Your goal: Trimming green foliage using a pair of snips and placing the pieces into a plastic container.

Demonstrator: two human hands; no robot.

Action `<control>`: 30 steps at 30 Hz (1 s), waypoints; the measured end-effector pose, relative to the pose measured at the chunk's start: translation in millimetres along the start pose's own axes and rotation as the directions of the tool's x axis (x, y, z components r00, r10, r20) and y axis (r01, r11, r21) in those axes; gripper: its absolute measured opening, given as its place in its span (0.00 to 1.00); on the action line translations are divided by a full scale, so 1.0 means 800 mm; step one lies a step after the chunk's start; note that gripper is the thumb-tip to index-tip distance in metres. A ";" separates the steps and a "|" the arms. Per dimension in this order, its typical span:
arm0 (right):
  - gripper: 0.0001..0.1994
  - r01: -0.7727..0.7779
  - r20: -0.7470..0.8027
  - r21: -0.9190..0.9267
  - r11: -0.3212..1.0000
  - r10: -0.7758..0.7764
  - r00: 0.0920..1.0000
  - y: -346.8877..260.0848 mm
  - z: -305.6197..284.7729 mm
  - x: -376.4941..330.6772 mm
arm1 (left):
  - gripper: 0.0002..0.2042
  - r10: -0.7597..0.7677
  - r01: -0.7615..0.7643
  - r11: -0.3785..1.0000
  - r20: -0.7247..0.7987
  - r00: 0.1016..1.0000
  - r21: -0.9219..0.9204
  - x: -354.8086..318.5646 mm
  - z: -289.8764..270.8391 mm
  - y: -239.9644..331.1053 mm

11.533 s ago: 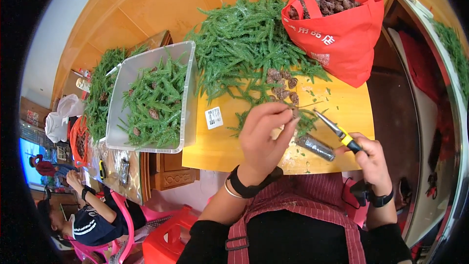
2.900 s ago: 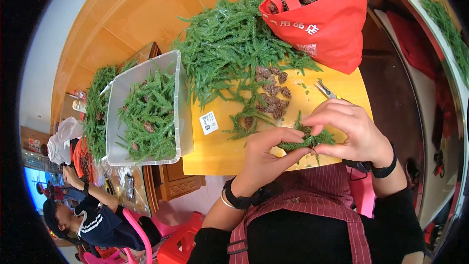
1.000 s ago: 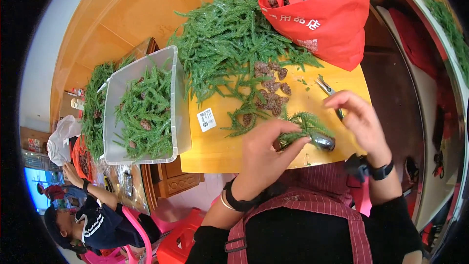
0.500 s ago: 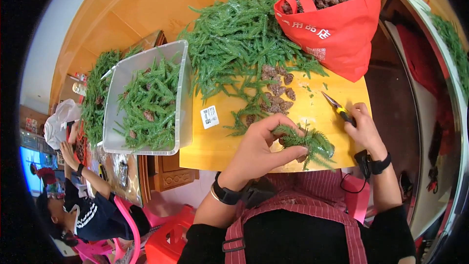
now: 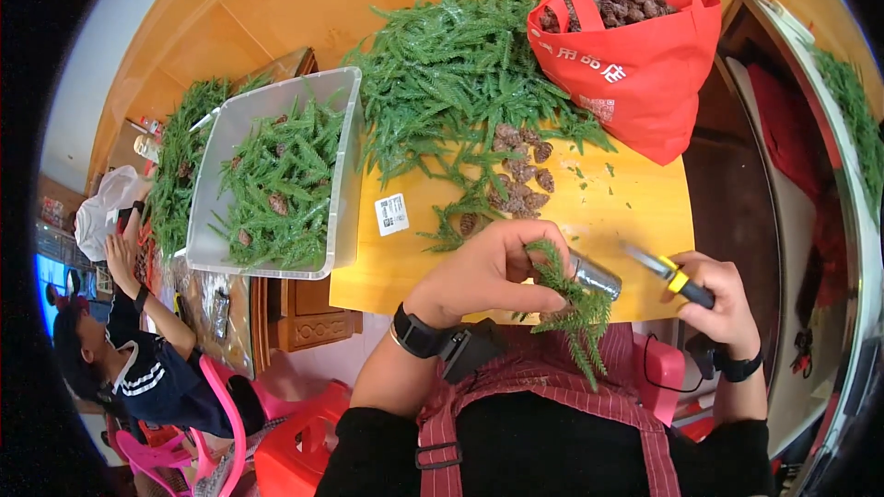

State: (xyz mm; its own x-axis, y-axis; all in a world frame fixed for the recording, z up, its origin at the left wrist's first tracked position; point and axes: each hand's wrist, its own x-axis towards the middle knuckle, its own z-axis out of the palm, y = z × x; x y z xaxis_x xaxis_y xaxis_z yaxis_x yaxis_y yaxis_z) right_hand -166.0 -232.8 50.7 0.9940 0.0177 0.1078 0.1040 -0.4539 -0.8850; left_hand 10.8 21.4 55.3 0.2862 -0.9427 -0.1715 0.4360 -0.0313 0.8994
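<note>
Between the thumb and fingers of my left hand a green artificial pine sprig is pinched, its needles hanging down over the table's front edge. My right hand is wrapped round the black and yellow handles of a pair of pliers, whose blurred jaws point up and left, apart from the sprig. Just beyond the sprig lies a dark, shiny cylinder, perhaps a wire spool. Several brown pine cones lie loose on the yellow table ahead of my hands.
A heap of green sprigs covers the back of the table. At its right stands a red bag full of cones. A clear plastic bin of sprigs with cones is at left, a white label card beside it. Another person sits far left.
My right hand has drawn the pliers down and toward me. My left hand has tilted the sprig downward, and the dark cylinder now shows more. The view has shifted slightly.
</note>
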 end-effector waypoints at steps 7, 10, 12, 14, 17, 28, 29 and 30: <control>0.16 0.257 0.094 -0.136 0.957 -0.246 0.965 -0.014 0.009 0.024 | 0.16 -0.021 0.016 0.999 0.117 0.993 0.039 0.000 -0.010 -0.013; 0.16 0.301 0.100 -0.194 0.934 -0.286 0.953 -0.015 0.010 0.030 | 0.16 -0.002 0.015 0.997 0.183 0.983 -0.072 -0.003 -0.011 -0.013; 0.16 0.304 0.107 -0.199 0.932 -0.287 0.952 -0.018 0.010 0.034 | 0.16 -0.028 0.042 0.997 0.192 0.981 -0.067 -0.004 -0.010 -0.010; 0.16 0.306 0.113 -0.204 0.930 -0.289 0.951 -0.019 0.011 0.037 | 0.16 -0.054 0.068 0.996 0.202 0.978 -0.063 -0.004 -0.012 -0.011; 0.16 0.325 0.133 -0.210 0.922 -0.302 0.944 -0.019 0.012 0.041 | 0.16 -0.027 0.027 1.000 0.204 0.979 0.006 -0.002 -0.015 -0.016; 0.15 0.412 0.174 -0.191 0.891 -0.383 0.907 -0.013 0.010 0.044 | 0.16 -0.053 0.072 0.995 0.250 0.967 -0.068 -0.003 -0.013 -0.017; 0.15 0.412 0.173 -0.191 0.891 -0.382 0.908 -0.012 0.010 0.044 | 0.16 -0.054 0.073 0.995 0.250 0.967 -0.068 -0.003 -0.012 -0.017; 0.15 0.401 0.169 -0.182 0.898 -0.373 0.912 -0.011 0.011 0.044 | 0.16 -0.051 0.073 0.994 0.254 0.966 -0.079 -0.003 -0.012 -0.017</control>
State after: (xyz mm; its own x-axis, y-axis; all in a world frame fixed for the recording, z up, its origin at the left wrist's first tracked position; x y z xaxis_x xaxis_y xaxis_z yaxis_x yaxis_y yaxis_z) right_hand -131.8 -220.5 58.4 0.8735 0.3359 0.3523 0.4861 -0.5623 -0.6690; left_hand 12.1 27.1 40.0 0.0376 -0.9933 -0.1095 0.5219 -0.0740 0.8498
